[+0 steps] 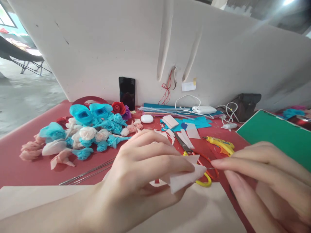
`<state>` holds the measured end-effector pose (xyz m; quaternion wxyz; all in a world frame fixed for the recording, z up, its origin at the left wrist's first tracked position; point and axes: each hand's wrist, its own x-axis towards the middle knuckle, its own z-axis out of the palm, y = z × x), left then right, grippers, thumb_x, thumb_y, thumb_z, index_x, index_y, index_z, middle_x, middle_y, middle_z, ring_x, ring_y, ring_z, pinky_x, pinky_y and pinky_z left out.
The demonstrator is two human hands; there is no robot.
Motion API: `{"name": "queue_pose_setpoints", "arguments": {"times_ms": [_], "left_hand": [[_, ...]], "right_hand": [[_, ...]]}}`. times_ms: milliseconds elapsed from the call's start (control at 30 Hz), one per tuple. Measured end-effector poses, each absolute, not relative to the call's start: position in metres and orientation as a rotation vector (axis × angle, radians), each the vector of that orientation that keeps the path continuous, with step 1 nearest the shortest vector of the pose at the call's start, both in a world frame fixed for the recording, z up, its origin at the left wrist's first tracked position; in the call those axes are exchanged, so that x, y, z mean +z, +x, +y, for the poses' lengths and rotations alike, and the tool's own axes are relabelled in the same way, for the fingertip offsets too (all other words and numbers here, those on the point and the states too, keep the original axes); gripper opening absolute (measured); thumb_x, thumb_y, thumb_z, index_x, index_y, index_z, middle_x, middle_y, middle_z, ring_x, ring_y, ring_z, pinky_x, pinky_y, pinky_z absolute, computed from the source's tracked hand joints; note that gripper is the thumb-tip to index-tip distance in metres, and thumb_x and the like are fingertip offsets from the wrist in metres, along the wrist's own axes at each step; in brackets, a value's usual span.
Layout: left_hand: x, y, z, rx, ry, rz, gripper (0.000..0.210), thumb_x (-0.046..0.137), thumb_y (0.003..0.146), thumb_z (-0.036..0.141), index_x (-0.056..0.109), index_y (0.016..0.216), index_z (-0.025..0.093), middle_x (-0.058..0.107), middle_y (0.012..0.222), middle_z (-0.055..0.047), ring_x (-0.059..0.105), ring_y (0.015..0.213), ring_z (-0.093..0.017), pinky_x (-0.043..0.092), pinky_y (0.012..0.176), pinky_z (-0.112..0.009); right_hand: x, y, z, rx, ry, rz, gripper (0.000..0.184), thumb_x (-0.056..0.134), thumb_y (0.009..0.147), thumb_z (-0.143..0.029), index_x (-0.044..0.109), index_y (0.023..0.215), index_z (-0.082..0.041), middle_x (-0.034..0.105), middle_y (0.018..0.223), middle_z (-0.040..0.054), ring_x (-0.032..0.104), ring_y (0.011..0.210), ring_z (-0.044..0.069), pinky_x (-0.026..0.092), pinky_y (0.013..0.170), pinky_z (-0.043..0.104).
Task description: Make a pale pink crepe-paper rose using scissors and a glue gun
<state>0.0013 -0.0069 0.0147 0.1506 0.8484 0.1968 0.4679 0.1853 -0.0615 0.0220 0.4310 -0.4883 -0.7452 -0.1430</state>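
Note:
My left hand point(143, 161) is closed, its fingers pinching a piece of pale pink crepe-like paper point(186, 177) rolled to a narrow tip. At that tip, a thin wire point(210, 168) runs across to my right hand point(264, 174). The thumb and forefinger of my right hand are closed on the wire's end. Behind the paper lie scissors point(207, 182) with red and yellow handles, partly hidden by my left hand. Near my right fingers rests a yellow glue gun point(222, 145).
Blue, white, pink and red paper flowers point(87, 133) are heaped at the left. Thin metal rods point(85, 173) lie before them. Paper strips point(186, 138), a white case point(147, 118), an upright phone point(127, 93) and a green board point(279, 139) also occupy the red table point(14, 161).

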Motion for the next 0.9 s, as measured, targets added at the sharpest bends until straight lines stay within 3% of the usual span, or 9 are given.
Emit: {"name": "queue_pose_setpoints", "arguments": {"times_ms": [267,533,900], "left_hand": [[0.015,0.006,-0.007,1.361,2.195,0.632,0.011,0.070,0.067,0.014,0.066,0.075,0.019,0.067,0.066,0.004,0.058,0.062,-0.011,0.048,0.062,-0.024],[0.017,0.006,-0.007,1.223,2.086,0.715,0.010,0.067,0.068,0.012,0.067,0.073,0.020,0.067,0.066,0.005,0.060,0.064,-0.010,0.049,0.060,-0.020],[0.021,0.007,-0.007,1.200,1.988,0.736,0.016,0.068,0.062,0.004,0.068,0.069,0.019,0.068,0.067,0.004,0.062,0.063,-0.010,0.051,0.060,-0.018]], "right_hand": [[0.021,0.183,-0.056,-0.495,-1.040,-1.935,0.011,0.054,0.078,-0.024,0.063,0.082,-0.021,0.057,0.065,-0.0012,0.049,0.063,0.012,0.039,0.061,0.030],[0.029,0.185,-0.054,-0.960,-0.903,-2.108,0.009,0.059,0.076,-0.023,0.066,0.082,-0.021,0.061,0.059,-0.0035,0.048,0.053,0.011,0.033,0.060,0.031],[0.015,0.184,-0.058,-0.378,-1.088,-1.842,0.013,0.060,0.075,-0.026,0.063,0.088,-0.024,0.059,0.068,-0.0001,0.052,0.067,0.015,0.043,0.061,0.032]]}}
